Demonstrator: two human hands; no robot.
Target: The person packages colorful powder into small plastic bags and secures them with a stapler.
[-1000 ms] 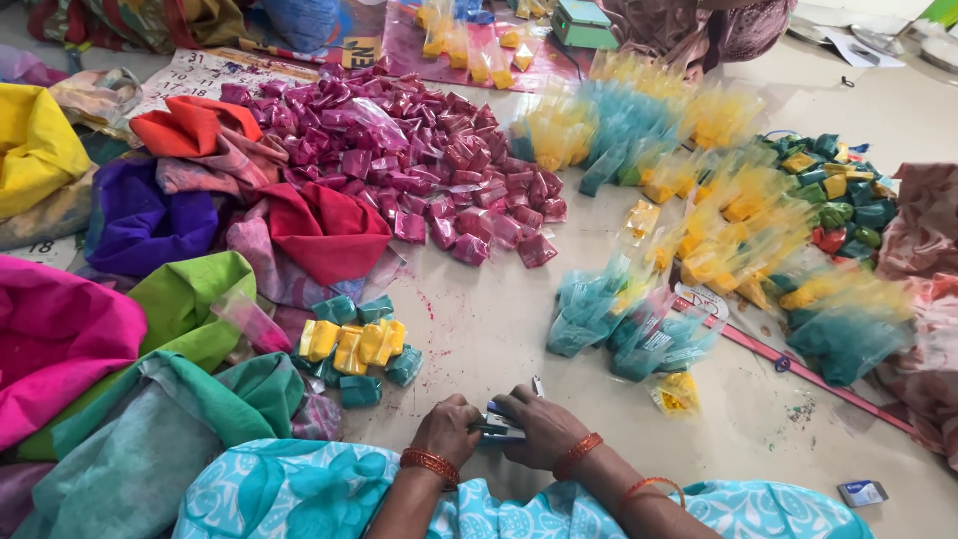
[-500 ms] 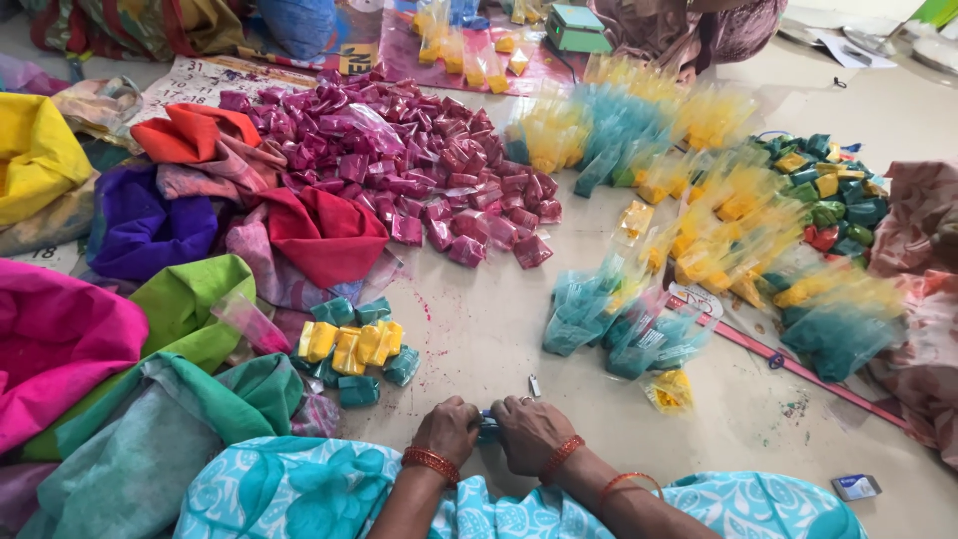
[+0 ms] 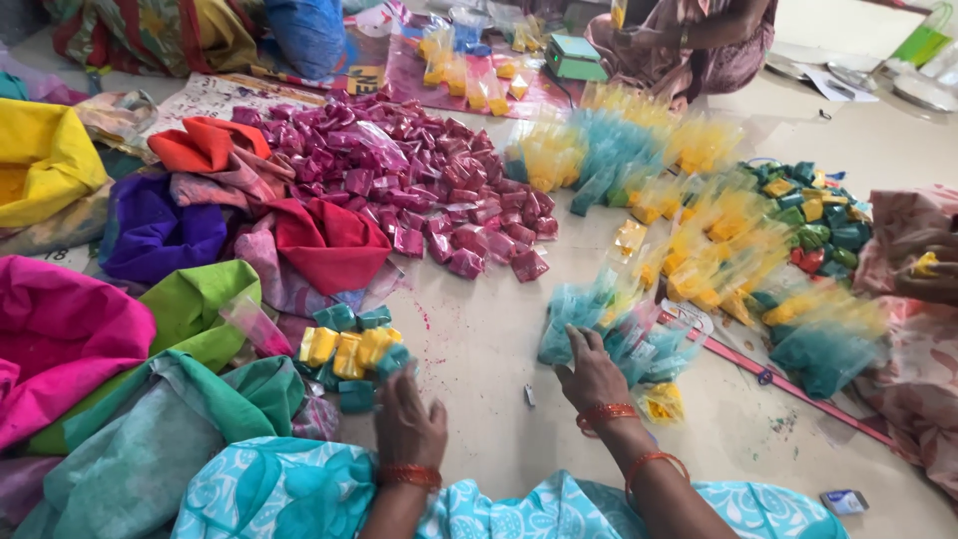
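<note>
My left hand (image 3: 407,417) rests palm down at the near edge of a small cluster of yellow and teal packets (image 3: 349,349) on the floor, fingers touching them. My right hand (image 3: 591,371) reaches forward onto a bunch of clear bags with teal powder (image 3: 609,321), fingers spread over the nearest bag. Whether it grips one is not clear. Both wrists carry red and orange bangles. A small metal object (image 3: 529,396) lies on the floor between my hands.
A big heap of magenta packets (image 3: 419,190) lies ahead. Yellow and teal bags (image 3: 699,230) spread right, with a pink strip (image 3: 788,384). Bright cloth sacks (image 3: 90,329) fill the left. Another person's hand (image 3: 923,269) is at right; a seated person (image 3: 679,40) is behind.
My hands were together near my lap on a small object. They have parted: the left went to the yellow and teal packets, the right forward to the teal bags.
</note>
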